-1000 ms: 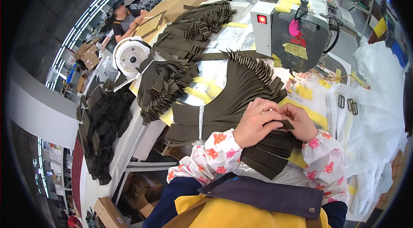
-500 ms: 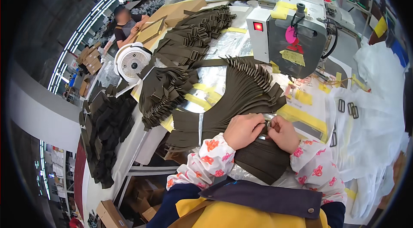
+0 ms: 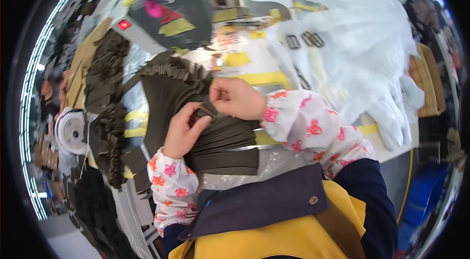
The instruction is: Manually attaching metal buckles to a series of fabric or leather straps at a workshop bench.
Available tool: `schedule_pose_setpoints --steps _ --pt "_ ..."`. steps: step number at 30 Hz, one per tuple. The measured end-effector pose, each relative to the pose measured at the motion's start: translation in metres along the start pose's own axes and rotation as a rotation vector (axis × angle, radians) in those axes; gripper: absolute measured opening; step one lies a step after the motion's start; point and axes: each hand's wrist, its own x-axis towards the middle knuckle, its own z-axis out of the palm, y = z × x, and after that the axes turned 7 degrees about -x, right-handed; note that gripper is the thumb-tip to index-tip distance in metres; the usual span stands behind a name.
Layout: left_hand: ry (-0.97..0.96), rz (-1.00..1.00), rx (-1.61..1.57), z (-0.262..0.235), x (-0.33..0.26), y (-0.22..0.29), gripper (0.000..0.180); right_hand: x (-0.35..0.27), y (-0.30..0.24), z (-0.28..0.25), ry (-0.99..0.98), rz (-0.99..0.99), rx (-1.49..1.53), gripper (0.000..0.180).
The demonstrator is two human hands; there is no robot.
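A fanned stack of dark olive webbing straps lies in front of me, with metal buckles lined up along its far end. My left hand pinches the folded end of one strap between thumb and fingers. Just right of that, my right hand is closed, its fingertips pressed together close to the strap end. Whatever it may hold is too small and blurred to make out. Several loose dark slide buckles rest on white material to the right.
A sewing machine with a lit red light stands beyond the straps. White sheeting is heaped at the right. More buckled straps and a white fan are at the left. A cardboard box stands far right.
My view has swung to the right, so the machine and straps appear further left. My hands, close together before, have come slightly apart, the right one now raised beyond the left.
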Motion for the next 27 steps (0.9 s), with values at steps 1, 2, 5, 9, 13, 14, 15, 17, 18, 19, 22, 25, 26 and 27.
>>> schedule_pose_setpoints --steps 1,2,5,9,13,14,15,17,18,19,22,25,26,27 --pt "-0.049 -0.062 0.057 0.004 0.008 0.007 0.02 -0.001 0.005 -0.005 0.102 -0.127 -0.079 0.007" --pt "0.004 -0.065 0.102 0.011 0.015 0.013 0.017 -0.004 -0.003 -0.015 0.121 -0.136 -0.214 0.009" --pt "0.28 0.059 0.004 0.028 0.024 0.002 0.014 -0.015 0.005 -0.047 0.264 -0.231 -0.632 0.01" --pt "0.255 0.196 0.186 0.036 0.011 0.027 0.014 -0.033 0.026 -0.145 0.457 0.078 -1.134 0.013" --pt "-0.038 0.232 0.427 0.037 0.011 0.024 0.013 -0.031 0.062 -0.207 0.525 0.294 -1.394 0.018" --pt "-0.053 0.207 0.416 0.035 0.01 0.023 0.014 -0.027 0.068 -0.213 0.536 0.27 -1.415 0.019" --pt "-0.073 0.189 0.397 0.035 0.012 0.02 0.015 -0.028 0.072 -0.219 0.553 0.253 -1.442 0.021" --pt "-0.056 0.139 0.379 0.036 0.005 0.025 0.016 -0.02 0.076 -0.228 0.501 0.314 -1.486 0.021" --pt "-0.099 0.129 0.38 0.035 0.002 0.023 0.016 -0.019 0.076 -0.223 0.481 0.317 -1.512 0.021" --pt "-0.123 0.125 0.396 0.032 0.003 0.024 0.017 -0.016 0.075 -0.216 0.472 0.293 -1.537 0.021" --pt "-0.218 0.157 0.422 0.036 0.004 0.011 0.019 -0.019 0.089 -0.227 0.44 0.306 -1.556 0.012" --pt "-0.383 0.153 0.532 0.044 0.001 0.005 0.021 -0.037 0.05 -0.214 0.485 0.155 -1.455 0.009" --pt "-0.414 0.149 0.586 0.047 0.003 0.008 0.021 -0.039 0.038 -0.205 0.471 0.089 -1.277 0.011" --pt "-0.468 0.16 0.63 0.051 0.006 0.011 0.022 -0.044 0.024 -0.201 0.462 0.049 -1.113 0.013"
